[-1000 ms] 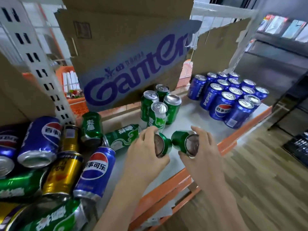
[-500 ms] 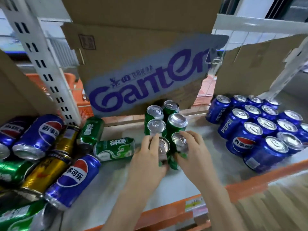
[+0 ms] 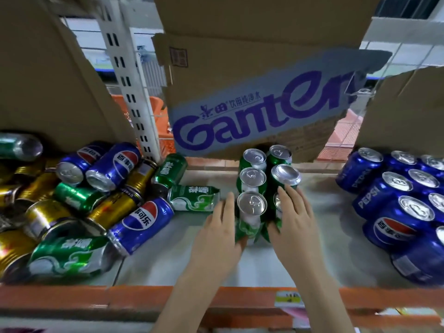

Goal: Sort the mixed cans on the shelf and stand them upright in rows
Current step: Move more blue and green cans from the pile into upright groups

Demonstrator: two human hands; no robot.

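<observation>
Progress looks to us roughly halfway. On the right of the shelf (image 3: 312, 255) the blue cans (image 3: 394, 205) stand upright in rows, though the frame edge cuts that block off, so we cannot count it. In the middle the green cans (image 3: 254, 174) stand two abreast, six tops showing, running back toward the cardboard box (image 3: 252, 75).

Our hands are apart, one on each front can. The left hand (image 3: 221, 234) is wrapped round the side of the front left can (image 3: 251, 212); the right hand (image 3: 293, 222) lies over the front right can (image 3: 276, 212), fingers curved onto it, hiding most of its top. We judge both are just being seated.

Left to do: the pile (image 3: 79, 203) on the left, where blue, gold and green cans lie on their sides, tangled. No gold row exists yet. The pile runs off the frame, so its size is unclear to us.
</observation>
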